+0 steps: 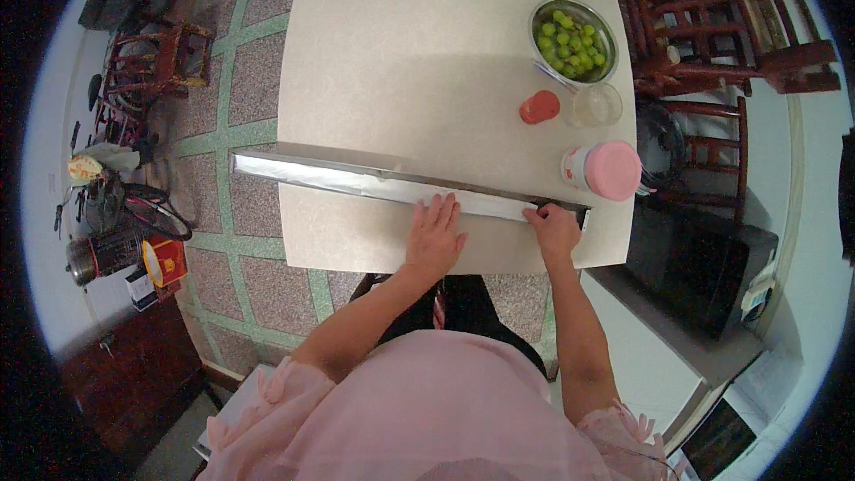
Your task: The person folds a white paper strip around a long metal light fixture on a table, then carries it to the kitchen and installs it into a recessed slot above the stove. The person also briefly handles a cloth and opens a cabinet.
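Flatly, hands (434, 236) press shiny foil strip (356, 180).

Strip of foil (374, 183) under left hand (435, 236) (and right fingertips (537, 212)) hidden.

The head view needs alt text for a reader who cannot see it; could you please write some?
Both hands, left hand and right hand, press flat on a long silvery foil strip across a beige table. Beyond it stand a metal bowl of green grapes and a pink-lidded jar.
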Tool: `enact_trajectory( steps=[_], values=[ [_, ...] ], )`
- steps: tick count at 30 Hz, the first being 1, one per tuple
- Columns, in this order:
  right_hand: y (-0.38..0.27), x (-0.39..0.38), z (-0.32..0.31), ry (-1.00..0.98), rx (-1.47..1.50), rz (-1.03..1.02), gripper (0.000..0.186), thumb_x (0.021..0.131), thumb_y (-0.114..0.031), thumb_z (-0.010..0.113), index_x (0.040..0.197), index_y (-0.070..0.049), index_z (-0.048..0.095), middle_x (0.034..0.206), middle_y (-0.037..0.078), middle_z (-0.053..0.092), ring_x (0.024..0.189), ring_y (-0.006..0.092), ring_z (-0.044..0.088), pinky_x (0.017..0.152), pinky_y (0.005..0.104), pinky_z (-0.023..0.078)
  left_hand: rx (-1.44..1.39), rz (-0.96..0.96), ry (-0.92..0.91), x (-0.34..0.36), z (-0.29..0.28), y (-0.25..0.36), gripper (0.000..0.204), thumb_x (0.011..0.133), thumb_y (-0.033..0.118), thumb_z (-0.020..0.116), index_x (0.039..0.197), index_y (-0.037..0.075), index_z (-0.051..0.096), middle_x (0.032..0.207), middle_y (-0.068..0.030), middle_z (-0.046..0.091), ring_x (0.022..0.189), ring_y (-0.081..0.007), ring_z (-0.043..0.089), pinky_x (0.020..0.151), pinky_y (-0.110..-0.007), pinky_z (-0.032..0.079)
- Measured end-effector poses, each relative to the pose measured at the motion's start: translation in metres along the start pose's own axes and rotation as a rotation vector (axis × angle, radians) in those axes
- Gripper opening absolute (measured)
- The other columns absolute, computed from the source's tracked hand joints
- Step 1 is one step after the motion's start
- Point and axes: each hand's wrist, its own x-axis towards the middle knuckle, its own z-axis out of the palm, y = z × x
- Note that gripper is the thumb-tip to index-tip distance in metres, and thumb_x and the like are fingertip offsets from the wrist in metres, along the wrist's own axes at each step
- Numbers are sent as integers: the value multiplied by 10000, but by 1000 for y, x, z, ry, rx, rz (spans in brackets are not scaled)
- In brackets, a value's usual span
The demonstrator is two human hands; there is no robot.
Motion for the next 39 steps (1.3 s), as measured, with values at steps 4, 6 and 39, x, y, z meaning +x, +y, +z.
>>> enact_trajectory(
  steps=[4,6,39],
  values=[
    [7,1,-2,93,175,22,270,729,-355,695,821,-103,666,812,91,645,798,278,623,669,414,471,96,-28,-15,-1,2,6,517,752,201,626,1251,117,519,1334,-144,432,1213,-330,400,1013,-576,253],
    [12,-8,5,125,221,-118,279,722,-304,698,904,-97,653,909,102,628,888,289,595,747,416,455,117,-16,3,-1,6,7,527,748,188,623,1262,145,512,1334,-143,431,1202,-340,408,1007,-596,244],
    [-21,-47,30,149,68,-479,615,752,-407,653,1222,-40,504,1224,103,455,1192,314,395,1018,508,269,188,-204,-232,14,4,37,576,798,141,571,1342,239,410,1366,-156,373,1257,-370,360,955,-712,208]
  ],
)
